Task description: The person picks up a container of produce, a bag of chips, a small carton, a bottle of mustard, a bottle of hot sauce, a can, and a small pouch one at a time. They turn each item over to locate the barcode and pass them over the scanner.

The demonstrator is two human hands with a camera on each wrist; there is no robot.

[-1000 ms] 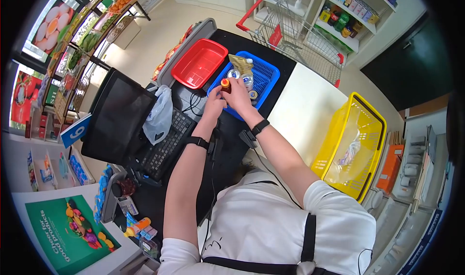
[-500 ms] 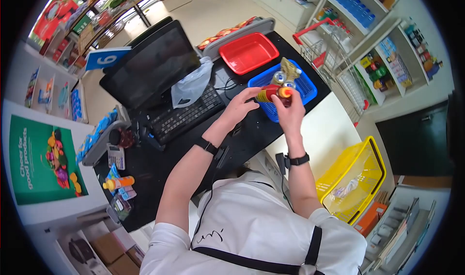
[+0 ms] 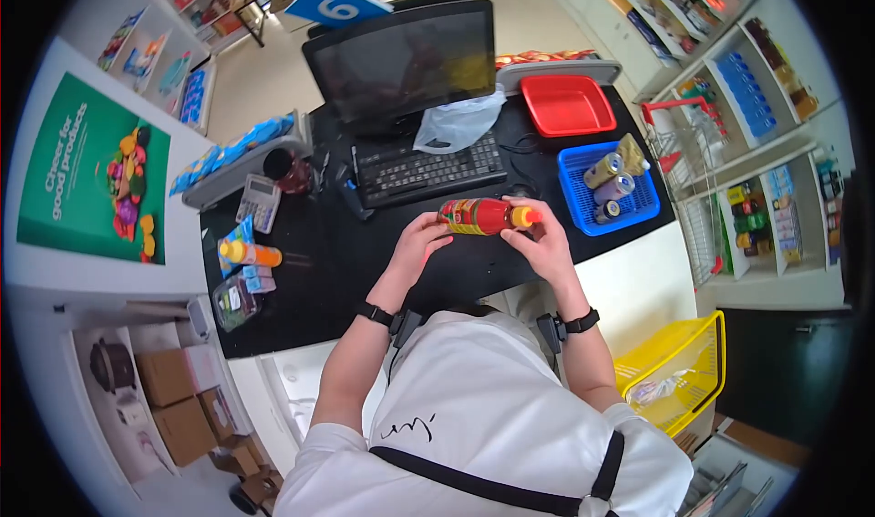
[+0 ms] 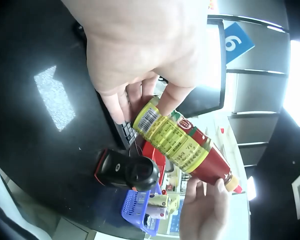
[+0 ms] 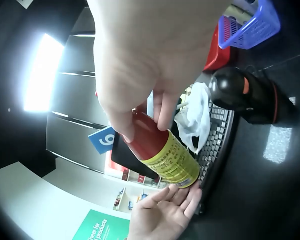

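Note:
A red sauce bottle [image 3: 476, 216] with a yellow-green label lies sideways in the air between both hands, above the black counter. The left hand [image 3: 421, 245] holds its base end; in the left wrist view that hand [image 4: 140, 55] has thumb and fingers about the base, beside a barcode. The right hand [image 3: 547, 246] pinches the neck by the orange cap [image 3: 523, 216]. In the right wrist view the right hand [image 5: 155, 65] grips the red upper part of the bottle [image 5: 165, 155], and the other hand's fingertips touch the base.
A blue basket [image 3: 597, 228] with several cans and a pouch stands right, a red tray [image 3: 570, 104] behind it. The keyboard [image 3: 433, 169], plastic bag [image 3: 462, 122] and monitor [image 3: 406, 66] are ahead. Calculator [image 3: 259, 204] and small goods lie left; a yellow basket [image 3: 674, 371] is lower right.
The bottle has come out from over the blue basket, moved left across the counter and turned sideways. The left hand has taken its base end. The head view has swung left.

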